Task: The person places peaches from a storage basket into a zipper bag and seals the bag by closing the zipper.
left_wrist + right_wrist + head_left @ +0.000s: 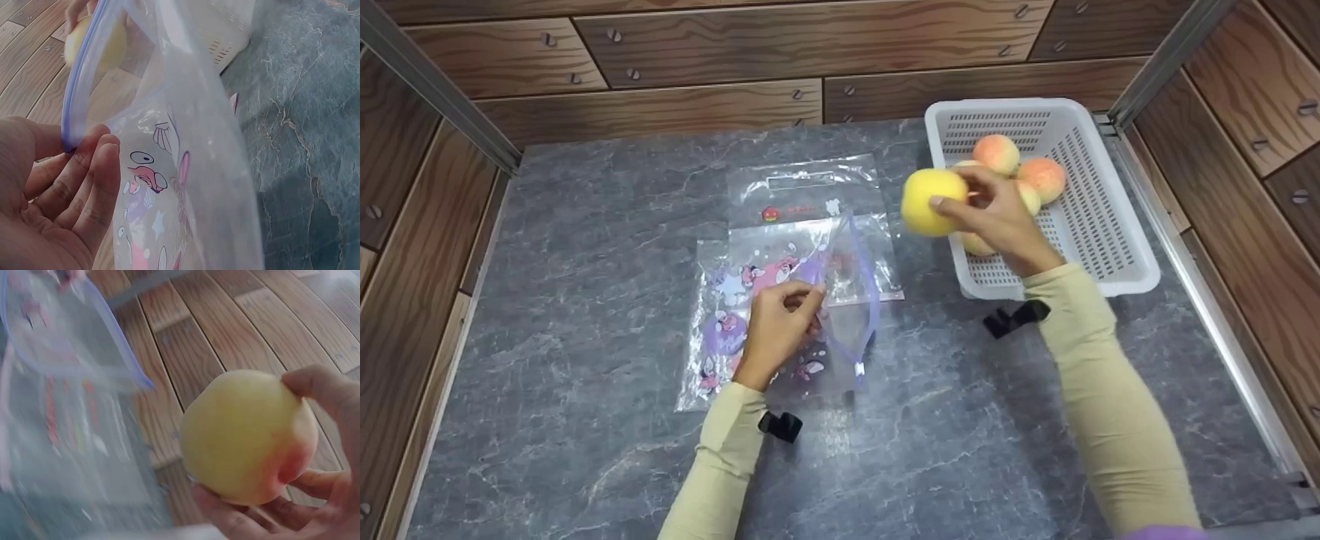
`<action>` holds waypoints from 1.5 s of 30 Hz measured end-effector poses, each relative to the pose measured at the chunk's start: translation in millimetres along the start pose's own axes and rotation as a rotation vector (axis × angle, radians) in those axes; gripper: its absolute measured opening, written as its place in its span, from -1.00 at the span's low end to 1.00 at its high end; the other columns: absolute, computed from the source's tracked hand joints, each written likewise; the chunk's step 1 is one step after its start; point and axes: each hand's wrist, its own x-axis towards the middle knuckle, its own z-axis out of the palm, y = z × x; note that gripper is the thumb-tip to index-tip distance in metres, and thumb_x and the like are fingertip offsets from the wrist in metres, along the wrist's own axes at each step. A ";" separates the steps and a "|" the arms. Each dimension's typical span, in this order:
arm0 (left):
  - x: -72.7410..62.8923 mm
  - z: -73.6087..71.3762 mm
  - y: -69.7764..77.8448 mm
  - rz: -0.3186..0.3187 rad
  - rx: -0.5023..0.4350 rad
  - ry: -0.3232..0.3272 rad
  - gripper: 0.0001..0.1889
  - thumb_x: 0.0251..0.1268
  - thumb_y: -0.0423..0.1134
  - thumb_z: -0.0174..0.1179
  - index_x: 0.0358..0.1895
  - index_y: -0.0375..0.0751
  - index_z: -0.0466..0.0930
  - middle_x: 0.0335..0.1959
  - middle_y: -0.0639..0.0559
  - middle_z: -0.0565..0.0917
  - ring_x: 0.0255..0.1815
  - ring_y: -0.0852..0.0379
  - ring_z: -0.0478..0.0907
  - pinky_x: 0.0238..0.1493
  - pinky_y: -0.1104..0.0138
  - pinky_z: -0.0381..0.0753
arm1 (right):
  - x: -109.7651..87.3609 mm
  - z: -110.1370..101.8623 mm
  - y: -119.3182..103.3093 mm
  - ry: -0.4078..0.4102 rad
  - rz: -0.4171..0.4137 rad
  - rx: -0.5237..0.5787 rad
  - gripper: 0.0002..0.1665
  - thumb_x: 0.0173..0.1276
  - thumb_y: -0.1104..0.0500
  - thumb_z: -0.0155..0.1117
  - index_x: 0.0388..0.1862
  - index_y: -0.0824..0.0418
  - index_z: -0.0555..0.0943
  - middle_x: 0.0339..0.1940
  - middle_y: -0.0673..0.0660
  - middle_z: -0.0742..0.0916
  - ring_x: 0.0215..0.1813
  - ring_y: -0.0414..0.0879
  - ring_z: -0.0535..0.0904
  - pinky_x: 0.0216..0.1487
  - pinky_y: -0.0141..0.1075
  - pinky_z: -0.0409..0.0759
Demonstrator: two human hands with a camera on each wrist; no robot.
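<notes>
My left hand (781,324) pinches the purple zip edge of a clear printed slider bag (725,335), whose mouth gapes toward the right. In the left wrist view, thumb and fingertips grip that edge of the bag (147,194). My right hand (997,217) holds a yellow peach (934,202) in the air, between the bag and a white basket (1125,232). A red blush shows on the peach (247,436) in the right wrist view, with thumb and fingers around it. Several more peaches (1041,180) lie in the basket, some partly hidden by my right hand.
Under and behind the slider bag lies a second clear bag (750,196) with a handle slot, flat on the grey marbled tabletop (607,300). Wood-patterned panels (712,45) enclose the back and sides, with metal rails (1222,322) along the edges.
</notes>
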 end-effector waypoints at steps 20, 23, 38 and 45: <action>2.7 0.5 6.3 0.001 0.073 -0.026 -0.81 0.43 -0.27 0.26 -0.30 -0.31 0.75 -0.59 0.03 0.67 -0.63 0.12 0.59 -0.60 0.35 0.62 | -25.9 90.6 45.4 -0.281 0.139 0.348 -0.32 0.27 0.25 0.39 0.37 0.32 0.45 0.22 0.26 0.60 0.10 0.07 0.61 -0.04 -0.19 0.72; 3.1 -0.8 6.9 0.026 0.105 -0.008 -0.82 0.43 -0.27 0.26 -0.28 -0.32 0.76 -0.59 0.05 0.67 -0.63 0.16 0.59 -0.59 0.35 0.63 | -27.1 93.8 49.5 -0.284 0.105 0.266 -0.28 0.24 0.24 0.43 0.38 0.31 0.45 0.23 0.24 0.60 0.14 0.08 0.59 0.02 -0.20 0.68; 5.8 4.7 14.8 0.139 0.115 -0.036 -0.81 0.44 -0.29 0.25 -0.32 -0.32 0.76 -0.56 0.05 0.69 -0.60 0.21 0.58 -0.56 0.40 0.61 | -28.0 113.5 63.3 -0.314 -0.105 -0.233 -0.21 0.04 0.20 0.55 0.31 0.29 0.54 0.30 0.19 0.61 0.13 0.05 0.56 0.12 -0.18 0.59; 4.6 6.9 13.4 0.148 0.085 -0.038 -0.82 0.42 -0.30 0.28 -0.30 -0.36 0.75 -0.54 0.03 0.69 -0.58 0.20 0.61 -0.54 0.38 0.65 | -23.6 123.4 68.2 -0.330 -0.256 -0.429 -0.30 0.06 0.23 0.55 0.20 0.40 0.56 0.22 0.32 0.64 0.24 0.18 0.54 0.31 -0.05 0.52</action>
